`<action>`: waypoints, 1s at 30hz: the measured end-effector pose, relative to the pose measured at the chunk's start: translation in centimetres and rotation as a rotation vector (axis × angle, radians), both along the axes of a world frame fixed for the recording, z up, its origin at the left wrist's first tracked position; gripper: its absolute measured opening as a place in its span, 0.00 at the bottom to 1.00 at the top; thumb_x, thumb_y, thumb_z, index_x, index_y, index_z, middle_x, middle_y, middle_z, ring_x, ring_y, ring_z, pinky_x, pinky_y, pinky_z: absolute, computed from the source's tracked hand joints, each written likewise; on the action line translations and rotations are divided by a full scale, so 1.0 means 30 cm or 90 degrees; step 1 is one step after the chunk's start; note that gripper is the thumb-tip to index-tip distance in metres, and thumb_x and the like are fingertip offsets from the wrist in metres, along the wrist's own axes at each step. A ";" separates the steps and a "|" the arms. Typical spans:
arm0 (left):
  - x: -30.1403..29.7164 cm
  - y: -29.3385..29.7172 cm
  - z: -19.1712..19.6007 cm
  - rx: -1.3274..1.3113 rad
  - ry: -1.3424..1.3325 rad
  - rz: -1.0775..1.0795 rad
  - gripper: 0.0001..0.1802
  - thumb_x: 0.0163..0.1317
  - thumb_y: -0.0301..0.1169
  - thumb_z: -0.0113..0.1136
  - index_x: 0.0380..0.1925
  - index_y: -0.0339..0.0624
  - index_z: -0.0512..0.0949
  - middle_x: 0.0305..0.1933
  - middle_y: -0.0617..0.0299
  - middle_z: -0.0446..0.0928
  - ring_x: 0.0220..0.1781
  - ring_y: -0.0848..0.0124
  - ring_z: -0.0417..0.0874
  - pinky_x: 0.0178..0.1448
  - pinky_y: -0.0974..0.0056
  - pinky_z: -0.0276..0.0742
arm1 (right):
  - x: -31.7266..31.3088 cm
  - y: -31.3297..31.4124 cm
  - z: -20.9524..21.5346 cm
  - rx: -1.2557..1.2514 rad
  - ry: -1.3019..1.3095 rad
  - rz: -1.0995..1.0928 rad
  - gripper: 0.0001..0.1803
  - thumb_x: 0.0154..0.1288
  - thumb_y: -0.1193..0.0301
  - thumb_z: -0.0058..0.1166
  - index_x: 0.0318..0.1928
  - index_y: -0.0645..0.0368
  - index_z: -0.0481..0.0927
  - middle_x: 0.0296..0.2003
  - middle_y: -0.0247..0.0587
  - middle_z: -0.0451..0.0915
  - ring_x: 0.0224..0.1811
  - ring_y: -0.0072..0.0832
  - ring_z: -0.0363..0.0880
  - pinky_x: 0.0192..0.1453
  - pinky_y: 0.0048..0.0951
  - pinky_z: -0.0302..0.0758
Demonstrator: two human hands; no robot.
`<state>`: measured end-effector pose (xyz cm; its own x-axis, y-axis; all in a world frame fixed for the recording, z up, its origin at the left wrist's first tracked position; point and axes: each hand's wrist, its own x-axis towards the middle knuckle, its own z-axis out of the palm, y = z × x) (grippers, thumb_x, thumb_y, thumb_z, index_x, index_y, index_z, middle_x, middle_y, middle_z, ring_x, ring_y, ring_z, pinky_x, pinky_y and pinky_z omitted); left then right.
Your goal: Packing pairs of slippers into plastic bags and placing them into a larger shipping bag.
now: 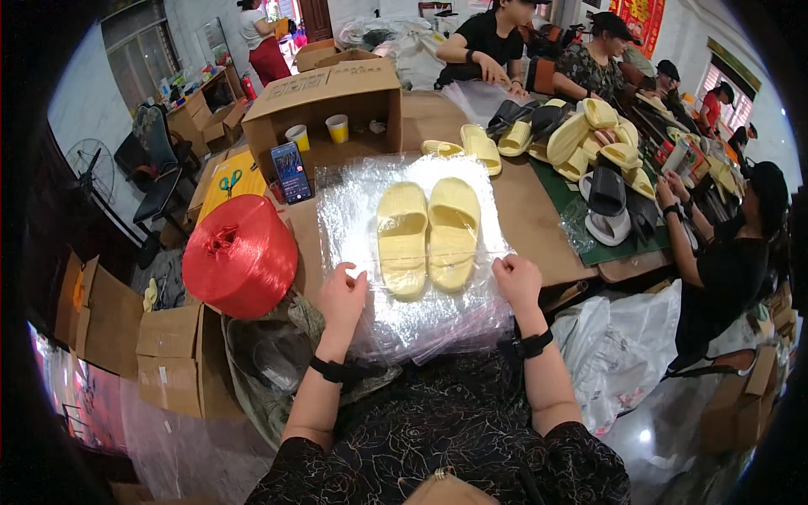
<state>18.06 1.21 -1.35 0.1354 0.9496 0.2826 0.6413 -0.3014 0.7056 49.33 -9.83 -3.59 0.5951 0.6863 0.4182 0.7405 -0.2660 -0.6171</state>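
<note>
From my remote seat, the largest thing I see is the table (547, 259), its brown top stretching ahead of the person. On its far right lies a heap of sandals (568, 139), mostly yellow with some black and white ones. At the far left stands an open box (324, 91). Near the middle, a shiny sheaf of clear bags (346, 220) reaches the table's near edge, and left of it sits a red spool (240, 261). On the bags lies a yellow pair of slippers (404, 240), side by side, ahead of and between both hands; a thin film edge crosses their nearer part. I see the left hand (343, 293) just left of them, thumb and forefinger pinching film, and the right hand (518, 279) just to their right, pinching the film likewise. A phone (290, 172) leans by the box, scissors (230, 180) lie farther left, and two cups (337, 129) stand inside the box.
</note>
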 end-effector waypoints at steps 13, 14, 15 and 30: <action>0.104 -0.021 -0.048 0.214 0.319 -0.351 0.26 0.74 0.43 0.46 0.70 0.56 0.69 0.79 0.60 0.58 0.82 0.53 0.50 0.81 0.33 0.34 | -0.085 -0.041 0.084 0.029 -0.103 -0.042 0.10 0.60 0.65 0.63 0.39 0.56 0.82 0.38 0.43 0.83 0.40 0.46 0.80 0.44 0.44 0.77; 0.107 -0.016 -0.051 0.214 0.319 -0.352 0.26 0.74 0.43 0.46 0.70 0.56 0.69 0.79 0.60 0.58 0.82 0.53 0.50 0.81 0.33 0.34 | -0.107 -0.040 0.122 0.112 -0.191 -0.032 0.13 0.59 0.69 0.63 0.44 0.56 0.81 0.42 0.42 0.82 0.45 0.44 0.79 0.48 0.43 0.76; 0.107 -0.019 -0.054 0.224 0.319 -0.344 0.26 0.73 0.43 0.47 0.70 0.56 0.69 0.79 0.60 0.59 0.82 0.53 0.51 0.80 0.33 0.35 | -0.131 -0.048 0.154 0.194 -0.279 -0.020 0.17 0.58 0.72 0.64 0.49 0.56 0.80 0.46 0.40 0.81 0.50 0.43 0.77 0.53 0.42 0.75; 0.077 0.010 -0.111 0.137 -0.022 -0.368 0.40 0.64 0.38 0.62 0.74 0.47 0.58 0.80 0.46 0.52 0.80 0.45 0.49 0.80 0.40 0.43 | -0.163 0.094 -0.035 0.007 0.091 0.116 0.29 0.62 0.58 0.66 0.53 0.70 0.75 0.46 0.60 0.75 0.48 0.53 0.76 0.53 0.46 0.75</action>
<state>20.37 1.52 -4.68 0.5989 0.6465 0.4726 0.3097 -0.7312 0.6078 44.43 -7.00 -4.63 0.5158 0.7835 0.3464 0.6801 -0.1286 -0.7218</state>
